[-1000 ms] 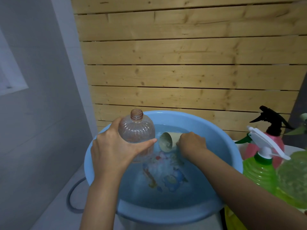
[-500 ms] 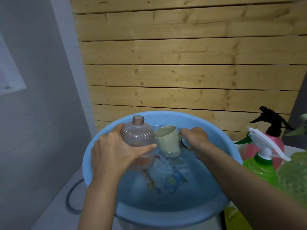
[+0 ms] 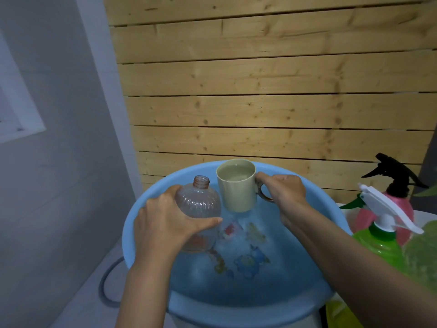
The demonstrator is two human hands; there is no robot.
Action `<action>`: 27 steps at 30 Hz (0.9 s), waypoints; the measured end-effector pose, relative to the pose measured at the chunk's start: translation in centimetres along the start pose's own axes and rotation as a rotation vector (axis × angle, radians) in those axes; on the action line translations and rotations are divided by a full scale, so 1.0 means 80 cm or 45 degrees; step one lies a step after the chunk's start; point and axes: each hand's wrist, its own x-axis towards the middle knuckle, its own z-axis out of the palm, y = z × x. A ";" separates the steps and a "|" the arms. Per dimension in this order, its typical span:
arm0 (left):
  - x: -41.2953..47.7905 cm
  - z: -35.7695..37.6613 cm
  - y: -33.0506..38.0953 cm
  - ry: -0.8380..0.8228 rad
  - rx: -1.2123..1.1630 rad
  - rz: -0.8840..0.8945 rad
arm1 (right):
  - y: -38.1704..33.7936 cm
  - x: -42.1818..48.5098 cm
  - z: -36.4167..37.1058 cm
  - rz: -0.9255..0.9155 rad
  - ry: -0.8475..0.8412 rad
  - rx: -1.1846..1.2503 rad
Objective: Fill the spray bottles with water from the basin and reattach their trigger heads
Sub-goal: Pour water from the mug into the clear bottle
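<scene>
Now we hold the clear bottle upright in the blue basin. Our left hand is wrapped round its ribbed belly, thumb across the front, and the open neck stands free above the fingers. Just to its right, our right hand grips the handle of a beige cup, level and full of water, its rim higher than the bottle's neck. Whether cup and bottle touch we cannot tell. Further right stand a green bottle with a white trigger head and a pink bottle with a black one.
</scene>
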 end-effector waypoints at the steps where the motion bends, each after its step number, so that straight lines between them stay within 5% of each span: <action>1: 0.000 0.000 0.000 -0.002 0.008 -0.003 | -0.001 0.000 0.000 -0.033 0.000 0.014; 27: 0.004 0.006 -0.011 -0.077 0.057 0.067 | -0.004 0.000 0.007 -0.534 0.056 -0.062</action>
